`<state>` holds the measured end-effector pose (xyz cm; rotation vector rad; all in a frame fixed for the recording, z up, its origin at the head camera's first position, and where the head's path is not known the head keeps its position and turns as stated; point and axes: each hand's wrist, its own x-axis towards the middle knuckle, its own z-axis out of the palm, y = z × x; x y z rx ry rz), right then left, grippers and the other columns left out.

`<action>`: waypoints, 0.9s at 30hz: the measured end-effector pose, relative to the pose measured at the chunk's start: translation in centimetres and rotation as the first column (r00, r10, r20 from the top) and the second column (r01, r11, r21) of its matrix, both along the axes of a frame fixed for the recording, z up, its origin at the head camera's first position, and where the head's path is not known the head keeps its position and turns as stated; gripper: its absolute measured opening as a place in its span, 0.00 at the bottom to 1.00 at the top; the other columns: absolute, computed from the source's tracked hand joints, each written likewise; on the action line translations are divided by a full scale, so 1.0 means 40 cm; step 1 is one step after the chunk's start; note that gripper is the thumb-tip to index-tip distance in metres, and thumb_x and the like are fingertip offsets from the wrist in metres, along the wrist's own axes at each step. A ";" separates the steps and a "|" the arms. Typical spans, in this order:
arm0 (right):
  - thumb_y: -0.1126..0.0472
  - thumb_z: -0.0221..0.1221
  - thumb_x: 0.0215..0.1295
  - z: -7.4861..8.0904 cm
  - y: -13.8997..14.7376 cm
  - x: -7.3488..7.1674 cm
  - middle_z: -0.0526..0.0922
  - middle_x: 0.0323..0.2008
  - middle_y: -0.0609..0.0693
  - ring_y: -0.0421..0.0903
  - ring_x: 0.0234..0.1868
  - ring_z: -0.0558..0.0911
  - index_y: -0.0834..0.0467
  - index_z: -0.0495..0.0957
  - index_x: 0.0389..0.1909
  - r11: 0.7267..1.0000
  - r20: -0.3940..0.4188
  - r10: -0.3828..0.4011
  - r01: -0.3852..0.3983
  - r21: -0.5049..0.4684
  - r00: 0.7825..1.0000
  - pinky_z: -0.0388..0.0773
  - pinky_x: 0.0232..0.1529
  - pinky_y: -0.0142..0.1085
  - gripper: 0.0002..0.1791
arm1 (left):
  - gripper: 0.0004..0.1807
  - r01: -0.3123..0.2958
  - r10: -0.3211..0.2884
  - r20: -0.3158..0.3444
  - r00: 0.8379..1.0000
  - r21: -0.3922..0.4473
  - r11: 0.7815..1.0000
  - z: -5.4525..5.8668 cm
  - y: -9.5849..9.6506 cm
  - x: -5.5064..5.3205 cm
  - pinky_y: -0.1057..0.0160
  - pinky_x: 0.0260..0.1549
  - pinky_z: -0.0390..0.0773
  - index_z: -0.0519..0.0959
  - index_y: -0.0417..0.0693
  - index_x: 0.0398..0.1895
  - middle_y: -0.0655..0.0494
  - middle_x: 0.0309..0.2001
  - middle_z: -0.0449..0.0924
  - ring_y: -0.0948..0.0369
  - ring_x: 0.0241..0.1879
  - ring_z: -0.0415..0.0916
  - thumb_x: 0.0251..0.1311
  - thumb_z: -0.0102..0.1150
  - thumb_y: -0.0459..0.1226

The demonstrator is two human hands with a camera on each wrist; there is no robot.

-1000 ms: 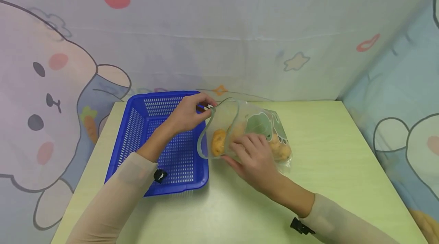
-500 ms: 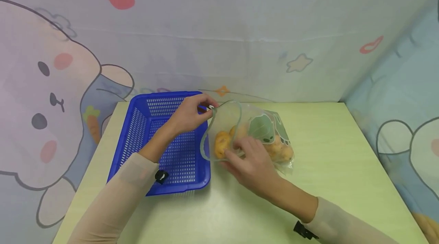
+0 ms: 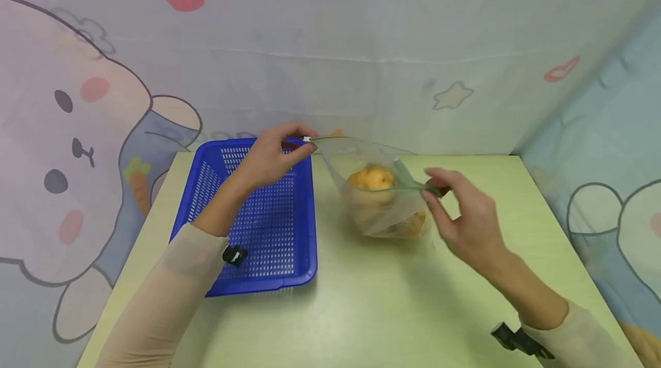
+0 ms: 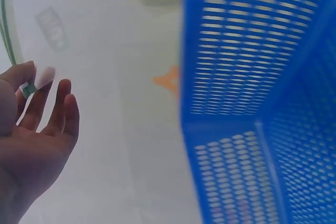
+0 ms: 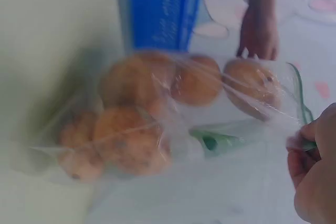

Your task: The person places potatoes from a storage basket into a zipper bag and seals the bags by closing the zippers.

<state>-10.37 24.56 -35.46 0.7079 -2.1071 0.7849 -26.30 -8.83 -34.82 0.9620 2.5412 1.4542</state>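
Observation:
A clear zip bag (image 3: 356, 216) with green edging hangs between both hands, its mouth spread and facing up. Several yellow-brown potatoes (image 3: 379, 177) are inside; more of them show through the plastic in the right wrist view, such as a spotted potato (image 5: 128, 142). My left hand (image 3: 271, 155) pinches the bag's left top corner between thumb and index finger, by a small white slider (image 3: 307, 139). With thumb and fingers my right hand (image 3: 467, 221) pinches the opposite corner. The left wrist view shows the other left fingers loosely bent.
A blue perforated plastic basket (image 3: 310, 236) stands left of the bag, under the left forearm. The pale yellow-green table (image 3: 516, 241) reaches back to a printed cloth wall (image 3: 387, 69).
My right hand has let go of the bag's near side and moved right to its top corner. The bag has turned from lying sideways to mouth up. My left hand rose slightly.

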 end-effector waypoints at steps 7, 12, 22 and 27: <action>0.79 0.64 0.66 0.174 0.099 -0.066 0.87 0.39 0.50 0.35 0.40 0.82 0.70 0.85 0.47 0.980 0.251 -0.048 0.094 -0.176 0.967 0.76 0.45 0.23 0.11 | 0.08 0.061 -0.084 0.058 0.995 0.314 0.947 0.102 0.033 0.013 0.55 0.53 0.82 0.79 0.41 0.52 0.45 0.46 0.84 0.51 0.50 0.83 0.79 0.58 0.36; 0.74 0.63 0.71 0.240 0.152 -0.109 0.88 0.37 0.47 0.40 0.37 0.84 0.71 0.84 0.47 0.946 0.408 0.100 0.041 -0.322 0.908 0.80 0.42 0.24 0.07 | 0.05 0.050 -0.062 0.011 0.998 0.449 0.892 0.141 0.056 0.041 0.54 0.50 0.86 0.79 0.39 0.49 0.43 0.42 0.86 0.50 0.44 0.86 0.77 0.60 0.33; 0.71 0.64 0.73 0.180 0.206 -0.145 0.86 0.38 0.45 0.38 0.36 0.82 0.68 0.83 0.48 0.982 0.554 0.049 0.060 -0.176 0.831 0.78 0.39 0.23 0.07 | 0.09 -0.009 -0.004 0.046 0.999 0.293 0.956 0.080 0.051 0.095 0.55 0.44 0.88 0.84 0.39 0.51 0.48 0.41 0.90 0.53 0.39 0.87 0.74 0.64 0.34; 0.65 0.66 0.71 0.198 0.144 -0.141 0.86 0.45 0.50 0.42 0.47 0.82 0.62 0.85 0.51 0.991 0.360 -0.135 0.121 0.061 0.923 0.71 0.48 0.28 0.11 | 0.10 -0.075 0.058 0.069 0.996 0.277 0.958 0.080 0.053 0.107 0.52 0.44 0.87 0.86 0.42 0.50 0.50 0.40 0.90 0.54 0.38 0.87 0.72 0.68 0.38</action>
